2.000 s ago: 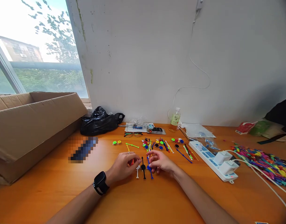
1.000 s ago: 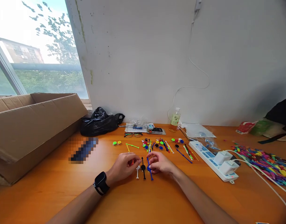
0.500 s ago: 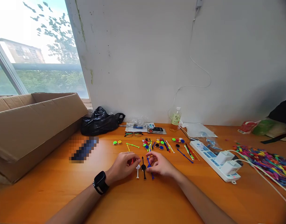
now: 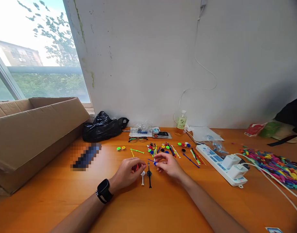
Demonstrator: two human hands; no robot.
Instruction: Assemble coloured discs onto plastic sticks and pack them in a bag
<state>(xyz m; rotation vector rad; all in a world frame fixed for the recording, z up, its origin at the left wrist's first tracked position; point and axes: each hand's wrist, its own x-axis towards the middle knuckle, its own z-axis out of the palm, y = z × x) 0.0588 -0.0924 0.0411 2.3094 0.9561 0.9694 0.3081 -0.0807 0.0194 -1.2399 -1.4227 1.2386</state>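
My right hand pinches a blue arrow-shaped spinner by its round middle, its thin shaft pointing left. A black arrow-shaped spinner lies on the table between my hands, point away from me. Beside it lies a white spinner, whose upper end is covered by my left fingertips. My left hand is closed, thumb and fingers together. A red piece shows partly under its curled fingers; whether it is gripped is hidden.
Behind my hands are loose coloured arrows and round discs. Eyeglasses, a phone and a bottle stand farther back. A power strip and a colourful pile lie right; a cardboard box stands left.
The blue spinner, which lay beside the black one, has been lifted and turned sideways by my right hand. My left hand stays in about the same place.
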